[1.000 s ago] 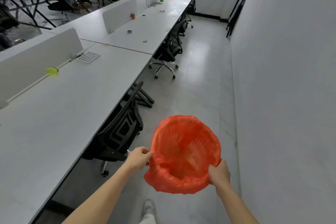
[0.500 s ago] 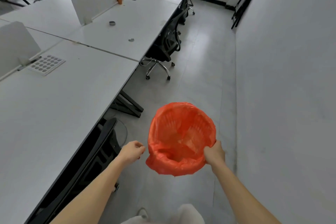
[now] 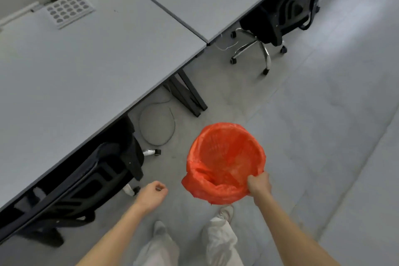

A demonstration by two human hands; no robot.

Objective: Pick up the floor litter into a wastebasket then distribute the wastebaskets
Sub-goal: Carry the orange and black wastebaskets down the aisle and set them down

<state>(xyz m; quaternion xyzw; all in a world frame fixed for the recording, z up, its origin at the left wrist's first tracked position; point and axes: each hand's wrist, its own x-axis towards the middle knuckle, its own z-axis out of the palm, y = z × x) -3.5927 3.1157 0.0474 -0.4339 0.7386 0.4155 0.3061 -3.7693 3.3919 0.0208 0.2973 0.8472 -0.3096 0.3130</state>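
Observation:
A round wastebasket (image 3: 226, 157) lined with a red plastic bag hangs above the grey floor in front of me. My right hand (image 3: 258, 184) grips its near right rim, fingers curled over the bag's edge. My left hand (image 3: 151, 197) is off the basket, a short way to its left, with fingers loosely curled and nothing in them. The inside of the basket looks empty; no litter shows on the floor around it.
A long grey desk (image 3: 90, 67) runs along my left, with a black office chair (image 3: 90, 179) pushed under it close by and another chair (image 3: 278, 15) further ahead. A desk leg (image 3: 185, 95) and a coiled cable (image 3: 157, 127) lie near the basket. My feet (image 3: 225, 211) stand below.
My left hand has let go of the basket's rim and drifted left. My view has tilted down toward the floor, and the basket now hangs from my right hand alone.

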